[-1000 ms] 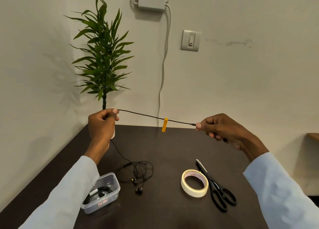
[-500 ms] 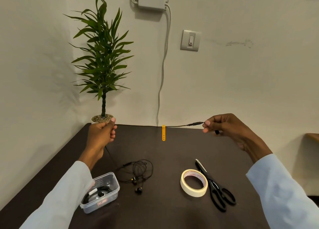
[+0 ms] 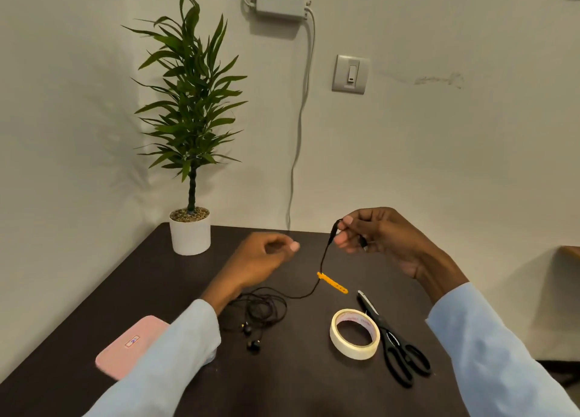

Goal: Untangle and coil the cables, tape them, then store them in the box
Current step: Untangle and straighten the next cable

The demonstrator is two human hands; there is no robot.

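pink lid: lying at the near left of the tabletop; the box itself is hiding behind the sleeve.
left hand: having just let go of the cable, fingers loosely curling, touching nothing.
black earphone cable: now slackening, tangle resting on the tabletop, so coiling is likely beginning.
right hand: fingers pinching the plug end, orange tie dangling below.
tape: waiting beside scissors.

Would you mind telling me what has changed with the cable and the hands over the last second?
The left hand let go of the thin black earphone cable and moved in toward the right hand, which still pinches the plug end. The cable now hangs slack. The cream tape roll and black scissors stayed put.
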